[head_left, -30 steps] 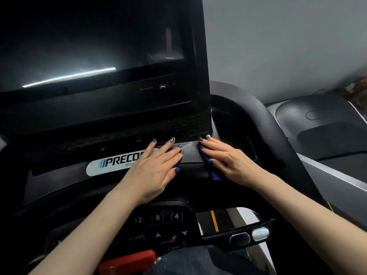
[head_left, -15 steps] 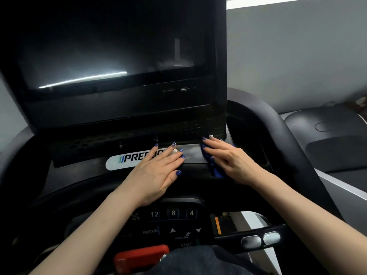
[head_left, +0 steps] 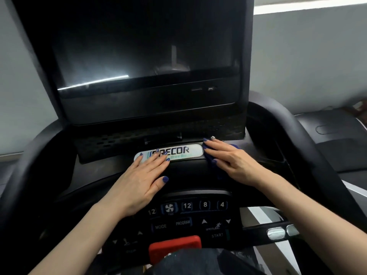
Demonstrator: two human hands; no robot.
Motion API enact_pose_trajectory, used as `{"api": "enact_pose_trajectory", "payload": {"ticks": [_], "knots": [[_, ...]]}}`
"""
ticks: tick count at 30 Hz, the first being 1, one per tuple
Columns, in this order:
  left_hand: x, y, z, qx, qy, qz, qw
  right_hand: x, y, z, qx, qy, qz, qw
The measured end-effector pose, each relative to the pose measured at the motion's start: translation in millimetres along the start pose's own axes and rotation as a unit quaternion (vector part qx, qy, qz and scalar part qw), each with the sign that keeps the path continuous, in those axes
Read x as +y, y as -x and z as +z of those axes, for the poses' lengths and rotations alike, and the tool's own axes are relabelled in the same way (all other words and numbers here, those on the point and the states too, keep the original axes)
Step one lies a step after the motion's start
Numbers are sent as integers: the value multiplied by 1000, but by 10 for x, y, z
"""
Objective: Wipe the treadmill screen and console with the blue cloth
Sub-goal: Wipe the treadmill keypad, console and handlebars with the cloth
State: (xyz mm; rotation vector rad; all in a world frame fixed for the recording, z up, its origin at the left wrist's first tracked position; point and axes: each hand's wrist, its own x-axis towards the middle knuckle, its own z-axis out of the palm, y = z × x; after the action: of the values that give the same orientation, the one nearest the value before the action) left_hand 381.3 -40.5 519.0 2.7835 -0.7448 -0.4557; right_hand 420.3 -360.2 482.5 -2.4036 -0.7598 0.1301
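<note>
flat right hand [head_left: 234, 161] on soft blue cloth [head_left: 236, 146]

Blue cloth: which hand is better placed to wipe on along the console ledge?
Probably the right hand: the blue cloth already lies under its flat fingers, beside the logo plate. The left hand rests bare, holding nothing.

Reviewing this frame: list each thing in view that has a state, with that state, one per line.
screen: dark, showing only reflections.
blue cloth: flat on the console ledge, mostly hidden under the right hand.
right hand: fingers straight, pressing the cloth.
left hand: flat on the console, fingertips over the logo plate.
logo plate: partly covered at its left end.
red stop button: untouched.
</note>
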Motion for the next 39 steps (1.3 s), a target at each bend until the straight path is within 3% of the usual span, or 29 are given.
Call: {"api": "enact_pose_trajectory", "payload": {"ticks": [5, 15, 20, 29, 34, 39], "knots": [[-186, 147, 10, -6, 10, -11, 1000, -74, -173, 28, 35, -2, 24, 999], [-348, 202, 96, 16, 58, 5, 998, -215, -364, 82, 38, -11, 12, 999], [-359, 207, 112, 22, 77, 10, 997, -300, -384, 142, 13, -8, -38, 999], [-370, 228, 139, 40, 87, 15, 995, -452, -544, 278, 35, 4, -19, 999], [-567, 381, 156, 53, 103, -14, 993, -475, -504, 306, 81, 37, 2, 996], [-802, 565, 192, 69, 114, -55, 990, -524, -502, 259, 68, 36, 23, 997]]}}
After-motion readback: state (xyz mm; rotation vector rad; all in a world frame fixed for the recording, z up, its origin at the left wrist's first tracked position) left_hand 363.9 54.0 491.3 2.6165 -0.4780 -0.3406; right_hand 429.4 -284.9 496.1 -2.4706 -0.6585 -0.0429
